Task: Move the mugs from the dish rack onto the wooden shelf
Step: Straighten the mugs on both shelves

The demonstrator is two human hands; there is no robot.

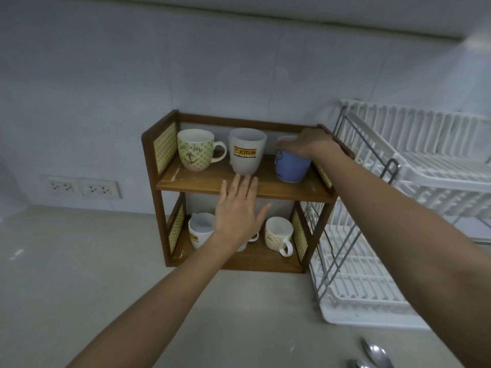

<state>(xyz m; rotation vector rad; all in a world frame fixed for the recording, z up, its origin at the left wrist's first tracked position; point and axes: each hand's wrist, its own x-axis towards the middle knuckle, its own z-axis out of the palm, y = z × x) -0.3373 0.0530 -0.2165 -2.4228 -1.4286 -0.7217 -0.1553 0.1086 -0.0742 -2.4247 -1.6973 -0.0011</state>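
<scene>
1. While my right hand (309, 144) clamps down over the rim of the blue mug (291, 166), fingers curled around its top, my left hand (239, 208) hangs flat and spread wide, holding nothing, in front of the top board's edge.
2. Far left of my grip stands the green dotted mug (195, 150) with an anchor print, upright, mouth up, handle pointing toward my grip.
3. Just left of my grip stands the white Jotun mug (245, 151), tall and upright; its handle is hidden.
4. Under my grip, the blue mug is pale blue with a white inside, upright, long axis vertical, on the right end of the wooden shelf (279, 188), close to the shelf's right side panel.
5. Below my grip, on the lower board, a white mug (199, 229) and a cream mug (279, 235) stand upright; my left hand covers whatever sits between them.
6. Right of my grip, the white dish rack (398, 208) stands just beside the shelf.
7. Nearest me, spoons (376, 353) lie on the counter (79, 261).
</scene>
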